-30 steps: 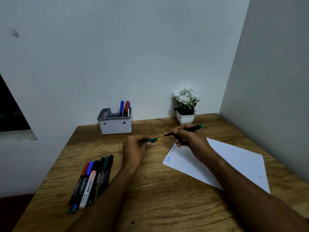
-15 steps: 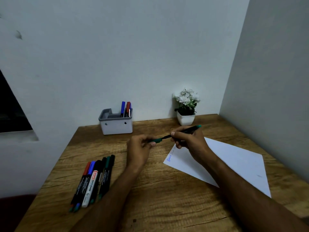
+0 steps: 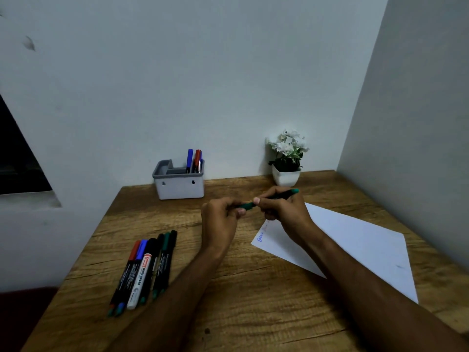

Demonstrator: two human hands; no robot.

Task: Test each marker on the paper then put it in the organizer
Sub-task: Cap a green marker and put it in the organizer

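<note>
A green marker [image 3: 276, 198] is held above the table [image 3: 253, 313] at the centre of the frame, just past the near corner of the paper [image 3: 355, 245]. Its barrel is gripped by the curled fingers of the right hand [image 3: 284, 212], its green tail pointing to the upper right. The green cap [image 3: 247, 206] is pinched by the fingers of the left hand [image 3: 220, 219] and meets the marker's tip; whether it is fully seated cannot be told.

At lower left a row of markers [image 3: 144, 270] lies side by side on the table; about seven can be counted, with red, blue, black and green caps. On the white one [image 3: 140, 280] "WHITE BOARD" can be read. Faint blue writing [image 3: 261, 236] is seen at the paper's near corner, too small to read.

At the back, against the wall, a grey-rimmed white organizer [image 3: 179, 186] stands, with about three markers [image 3: 194, 160], blue and red, upright in its right rear compartment. To its right, a white pot of white flowers [image 3: 286, 158] stands just behind the hands.
</note>
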